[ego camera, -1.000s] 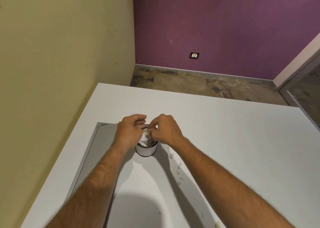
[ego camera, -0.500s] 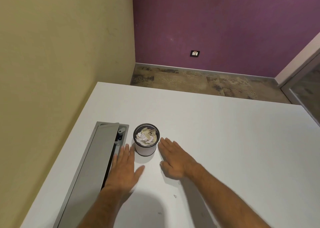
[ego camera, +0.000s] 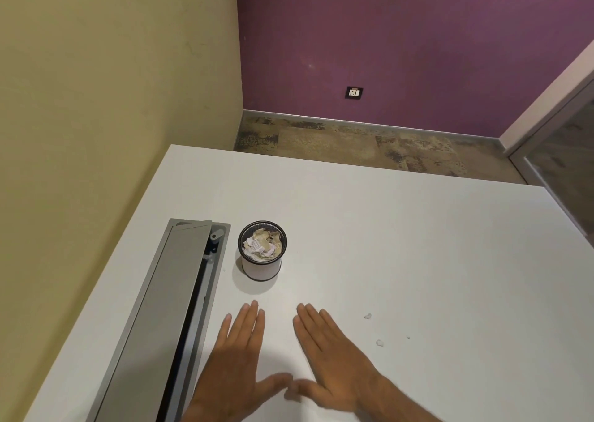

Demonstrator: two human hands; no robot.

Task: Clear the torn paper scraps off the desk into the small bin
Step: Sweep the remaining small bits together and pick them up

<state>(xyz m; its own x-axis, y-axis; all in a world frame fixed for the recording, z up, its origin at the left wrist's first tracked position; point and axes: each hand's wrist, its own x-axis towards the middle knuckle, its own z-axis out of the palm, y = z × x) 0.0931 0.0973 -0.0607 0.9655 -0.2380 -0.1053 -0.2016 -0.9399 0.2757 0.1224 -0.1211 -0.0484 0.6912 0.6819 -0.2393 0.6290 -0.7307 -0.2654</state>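
Torn paper scraps, loose: two small white bits on the desk (ego camera: 418, 229), one scrap (ego camera: 368, 316) to the right of my right hand (ego camera: 334, 367), a second scrap (ego camera: 380, 343) a little nearer me, and a still tinier fleck (ego camera: 408, 337) just beside it. The rest, a crumpled white and beige heap (ego camera: 262, 245), already lies in the small bin (ego camera: 261, 269).

Bin: round, dark rim, pale wall, upright, just right of the grey cable hatch (ego camera: 167, 309) set into the desktop, ahead of both hands and apart from them.

Left hand (ego camera: 238, 367): flat, fingers straight and together, palm down on or just over the desk, holding nothing. Right hand: the same, fingers extended, nothing in it; the two thumbs nearly meet.

Handling, as I judge it: scraps almost weightless, limp, lying flat, so hard to lift from above and apt to flutter away at a quick move. I would take each by pinching an upturned edge between thumb and forefinger, or sweep them together with the side of the right hand first.

Progress: nearly done; only these few bits remain in view.
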